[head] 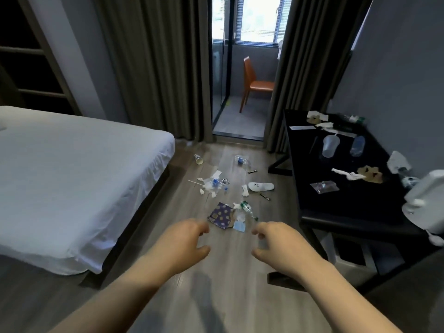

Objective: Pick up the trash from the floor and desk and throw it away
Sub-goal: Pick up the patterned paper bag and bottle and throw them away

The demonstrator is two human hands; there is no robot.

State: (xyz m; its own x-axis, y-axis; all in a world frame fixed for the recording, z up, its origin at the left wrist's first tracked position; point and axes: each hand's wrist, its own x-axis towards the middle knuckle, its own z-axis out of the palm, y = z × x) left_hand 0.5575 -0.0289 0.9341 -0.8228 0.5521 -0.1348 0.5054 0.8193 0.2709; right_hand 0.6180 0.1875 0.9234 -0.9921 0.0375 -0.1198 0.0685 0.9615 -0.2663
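So nothing's been picked up yet as far as I can tell. Both hands are out in front, left hand (185,239) and right hand (276,241), fingers curled loosely and half open, holding nothing. They hang above bare floor (216,296) just short of the nearest mess, which looks to me like a reach getting started.

Trash is in two spots. On the floor between the bed (72,176) and the desk: a purple patterned wrapper (219,215), a green-label plastic bottle (247,209) and a light blue scrap (239,225) closest to the hands, then a clump of crumpled plastic and tissue (212,186), a paper cup (198,159) on its side, a clear bottle with a blue cap (241,160), and a white slipper (261,186), which may not be trash.

On the black desk surface (336,205): a tipped clear cup (330,146), another bottle (357,145), a twisted tissue (346,174), a small clear bag (324,187), and crumpled paper at the far end.

I can't see a bin for certain, so where it all goes is unclear. The nearest pile seems the obvious start.
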